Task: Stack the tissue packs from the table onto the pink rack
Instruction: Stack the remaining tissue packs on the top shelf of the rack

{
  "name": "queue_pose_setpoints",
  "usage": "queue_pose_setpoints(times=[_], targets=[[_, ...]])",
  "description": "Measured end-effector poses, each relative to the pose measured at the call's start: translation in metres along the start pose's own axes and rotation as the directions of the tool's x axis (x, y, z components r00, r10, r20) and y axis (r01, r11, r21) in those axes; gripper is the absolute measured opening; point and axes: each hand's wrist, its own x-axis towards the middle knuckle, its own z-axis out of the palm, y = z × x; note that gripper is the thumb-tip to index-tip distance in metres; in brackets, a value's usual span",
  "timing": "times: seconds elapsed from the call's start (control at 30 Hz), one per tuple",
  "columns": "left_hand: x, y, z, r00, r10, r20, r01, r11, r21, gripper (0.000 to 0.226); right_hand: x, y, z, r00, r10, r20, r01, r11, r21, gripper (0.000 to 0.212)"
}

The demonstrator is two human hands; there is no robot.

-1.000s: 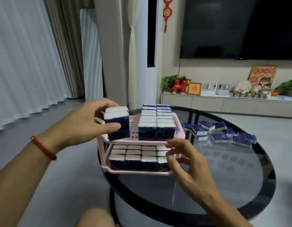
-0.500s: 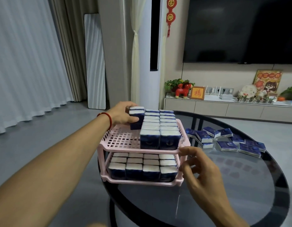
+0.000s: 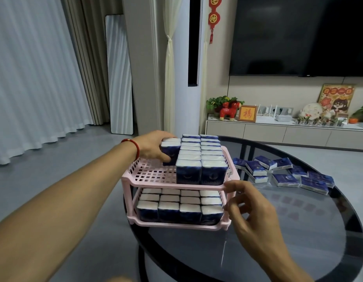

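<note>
Left hand [image 3: 154,146]: fingers curled around two tissue packs [image 3: 170,150], upright at the back left of the top shelf.
Right hand [image 3: 251,210]: fingers loosely curled, holding nothing, fingertips at the pink rack [image 3: 148,180] front right corner.
Loose packs [image 3: 282,173]: flat on the glass table [image 3: 298,231], right of the rack.

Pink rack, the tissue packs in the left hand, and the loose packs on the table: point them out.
pink rack [image 3: 148,181]: head view, front rim of the upper tier.
tissue packs in the left hand [image 3: 170,148]: head view, blue front face.
loose packs on the table [image 3: 285,179]: head view, top face of one near pack.
</note>
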Motion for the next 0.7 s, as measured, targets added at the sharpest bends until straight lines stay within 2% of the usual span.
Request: queue_pose_setpoints(times=[0.13, 0.3, 0.47, 0.7], targets=[[0.0028, 0.0028, 0.005, 0.99, 0.054, -0.13, -0.04, 0.993, 0.107, 0.057, 0.0, 0.0003, 0.0001, 1.0, -0.009, 0.002, 0.009, 1.0, -0.004, 0.044], [0.0058, -0.0028, 0.0091, 0.994, 0.04, -0.105, -0.037, 0.999, 0.032, 0.066, 0.0001, -0.0004, -0.0006, 1.0, -0.019, -0.011, 0.019, 1.0, -0.007, 0.043], [0.0034, -0.0041, 0.0095, 0.995, -0.028, -0.092, 0.025, 0.999, -0.034, 0.099, 0.0011, -0.0007, -0.0011, 1.0, -0.018, -0.013, 0.018, 1.0, -0.014, 0.043], [0.0002, -0.0058, 0.0102, 0.994, -0.051, -0.094, 0.047, 0.998, -0.052, 0.104, 0.0017, -0.0016, -0.0032, 1.0, -0.019, -0.018, 0.019, 1.0, -0.017, 0.045]])
